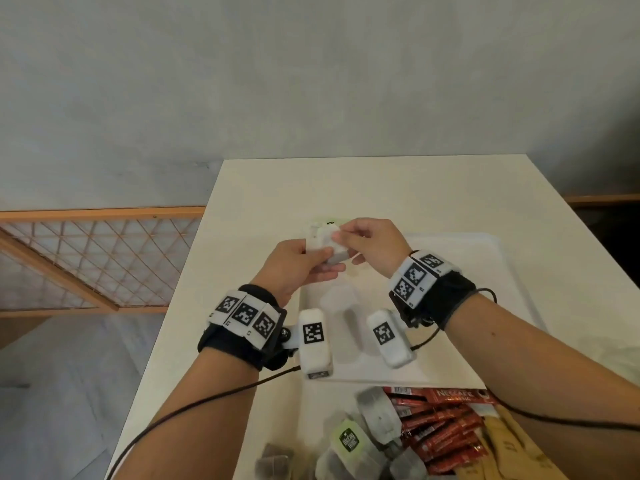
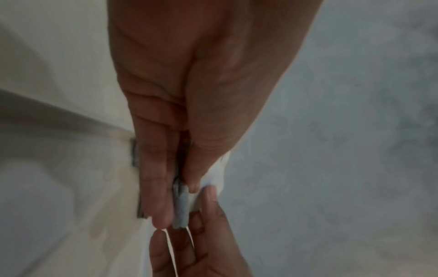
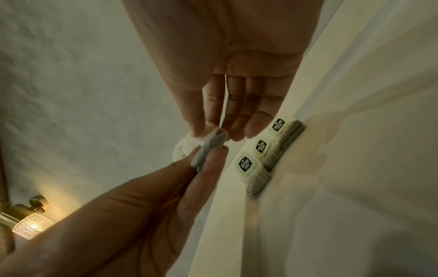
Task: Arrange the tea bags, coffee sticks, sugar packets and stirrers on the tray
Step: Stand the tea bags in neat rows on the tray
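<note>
We pinch a small stack of tea bags [image 1: 323,245] between left hand [image 1: 298,268] and right hand [image 1: 372,245] above the tray [image 1: 512,271]; 3 bags [image 3: 265,155] already line its far-left edge, the rest [image 1: 415,438] wait nearby, unsorted.

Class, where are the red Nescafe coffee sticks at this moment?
In the head view, the red Nescafe coffee sticks lie heaped on the white table, near-right, just outside the white tray's near edge, between loose tea bags and tan packets.
</note>
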